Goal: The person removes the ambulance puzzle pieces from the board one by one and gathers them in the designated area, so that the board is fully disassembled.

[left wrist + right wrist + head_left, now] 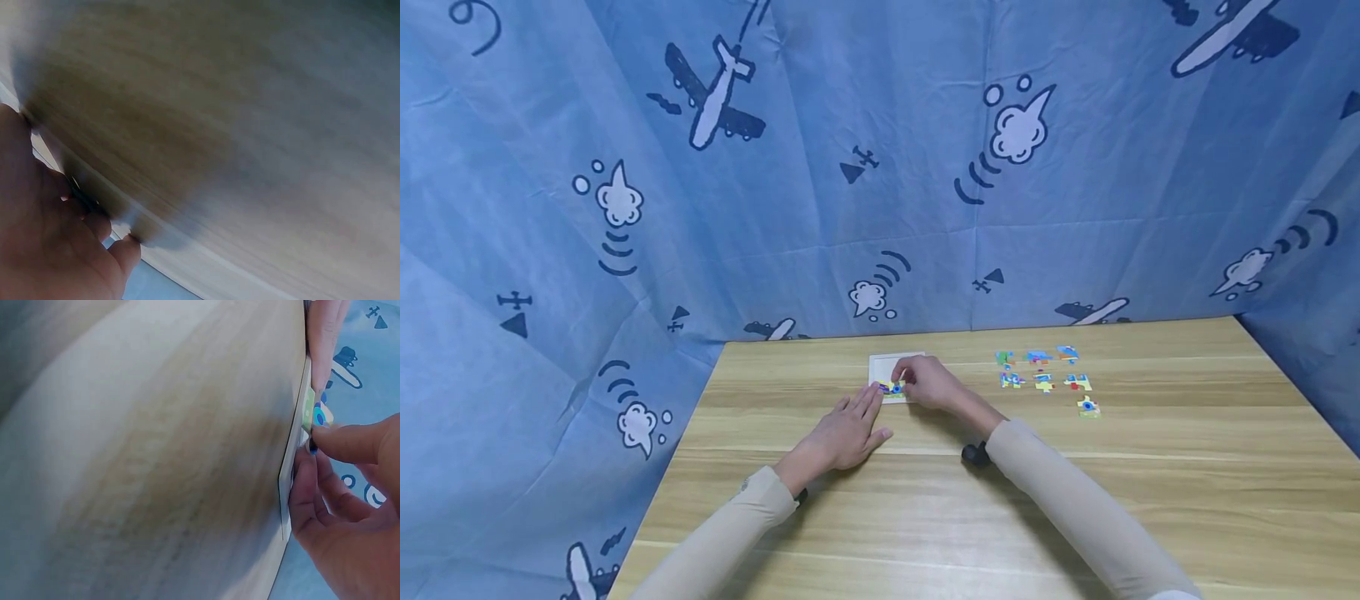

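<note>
A white square puzzle tray (883, 365) lies near the back of the table, with colourful jigsaw pieces (891, 389) along its near side. My left hand (844, 433) lies flat with fingers extended, fingertips at the tray's near left corner and touching the pieces there. From the right, my right hand (934, 383) reaches over the tray, thumb and fingers pinching a small jigsaw piece (313, 446) beside the placed ones. Much of that piece is hidden by the fingers. In the left wrist view, the left hand's fingers (125, 253) rest near the tray edge.
Several loose jigsaw pieces (1044, 383) are laid out in rows to the right of the tray, one of them (1088, 407) nearer the front. A blue curtain (917, 167) with printed planes hangs behind the wooden table (925, 517).
</note>
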{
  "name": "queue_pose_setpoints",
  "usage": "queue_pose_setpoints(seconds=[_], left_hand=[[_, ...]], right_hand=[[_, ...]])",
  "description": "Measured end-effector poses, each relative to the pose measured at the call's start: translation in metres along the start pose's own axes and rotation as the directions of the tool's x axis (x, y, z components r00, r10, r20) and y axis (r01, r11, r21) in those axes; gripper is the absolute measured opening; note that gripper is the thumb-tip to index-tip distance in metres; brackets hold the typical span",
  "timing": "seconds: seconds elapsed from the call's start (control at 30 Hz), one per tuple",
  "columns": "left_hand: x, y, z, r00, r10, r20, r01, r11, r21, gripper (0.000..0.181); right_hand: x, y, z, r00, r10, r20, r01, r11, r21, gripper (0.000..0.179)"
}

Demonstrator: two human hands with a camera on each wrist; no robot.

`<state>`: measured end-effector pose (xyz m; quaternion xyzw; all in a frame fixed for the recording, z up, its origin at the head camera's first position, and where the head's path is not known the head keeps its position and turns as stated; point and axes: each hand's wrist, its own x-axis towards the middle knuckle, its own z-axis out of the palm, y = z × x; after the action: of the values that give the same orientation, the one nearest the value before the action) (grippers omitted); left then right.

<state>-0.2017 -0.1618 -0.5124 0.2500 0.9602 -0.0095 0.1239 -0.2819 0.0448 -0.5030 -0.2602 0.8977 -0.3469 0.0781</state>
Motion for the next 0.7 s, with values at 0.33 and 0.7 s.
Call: queue_pose_setpoints(seconds=[0.33, 0.7], left_hand=[[-0.002, 0.000, -0.003, 1.000, -0.011, 0.014, 0.011, 1.000, 0.007, 0.076], [-0.004, 0.004, -0.007, 1.000, -0.012, 0.012, 0.012, 1.000, -0.010, 0.075]], right_hand=[[-0.005, 0.000, -0.006, 0.999, 0.034, -0.020, -0.033, 0.998, 0.060, 0.018], [-0.011, 0.004, -0.014, 0.991, 0.120, -0.059, -0.113, 0.987, 0.115, 0.009]])
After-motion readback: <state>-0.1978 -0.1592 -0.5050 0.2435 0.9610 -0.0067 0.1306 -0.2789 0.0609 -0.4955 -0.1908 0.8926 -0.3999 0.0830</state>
